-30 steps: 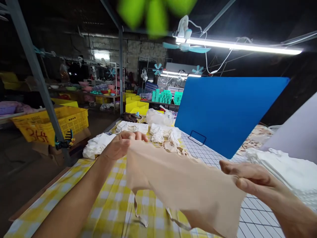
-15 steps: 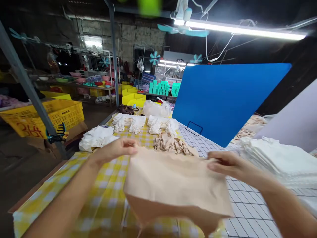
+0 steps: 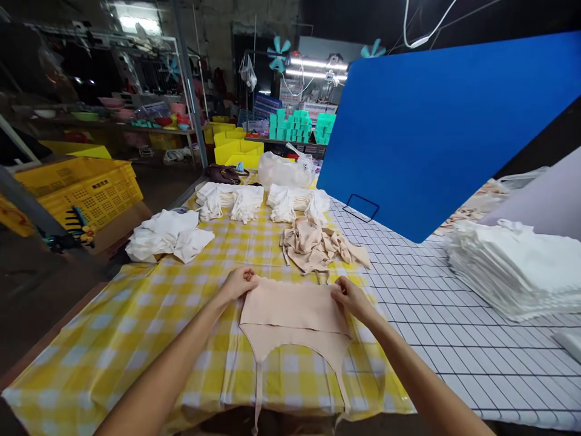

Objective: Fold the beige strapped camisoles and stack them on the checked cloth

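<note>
Change: garment [image 3: 295,315], held up in the air a second ago, now lies flat on the yellow check cloth [image 3: 136,327], straps trailing over the near edge.
Left hand [image 3: 239,283]: pinching top left corner.
Right hand [image 3: 348,297]: pinching top right corner.
Nearby: beige pile [image 3: 318,245] just beyond; white stack [image 3: 512,275] to the right.
Reading: spread out and ready for folding, by the look of it.

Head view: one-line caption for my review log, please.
Left hand and right hand pinch the top corners of a beige garment laid flat on the yellow checked tablecloth.
</note>
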Action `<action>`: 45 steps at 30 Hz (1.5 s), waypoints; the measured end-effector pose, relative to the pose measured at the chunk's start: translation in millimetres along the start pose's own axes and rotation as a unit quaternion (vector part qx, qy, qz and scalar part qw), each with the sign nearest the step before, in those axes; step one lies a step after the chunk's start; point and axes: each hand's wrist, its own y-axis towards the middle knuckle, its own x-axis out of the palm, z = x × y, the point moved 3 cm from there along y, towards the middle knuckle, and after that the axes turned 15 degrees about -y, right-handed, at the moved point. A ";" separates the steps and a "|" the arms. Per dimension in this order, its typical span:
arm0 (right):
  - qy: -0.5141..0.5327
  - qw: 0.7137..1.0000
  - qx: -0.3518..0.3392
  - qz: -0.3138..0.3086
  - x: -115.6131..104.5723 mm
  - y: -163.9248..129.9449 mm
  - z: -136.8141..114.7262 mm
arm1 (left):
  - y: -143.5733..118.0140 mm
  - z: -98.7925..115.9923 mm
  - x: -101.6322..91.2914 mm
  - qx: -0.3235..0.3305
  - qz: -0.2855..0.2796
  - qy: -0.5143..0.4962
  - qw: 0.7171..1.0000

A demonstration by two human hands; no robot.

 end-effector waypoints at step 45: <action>-0.200 0.967 0.140 0.070 11.4 -32.9 3.6 | -39.3 -7.1 8.3 -0.034 0.128 0.371 0.919</action>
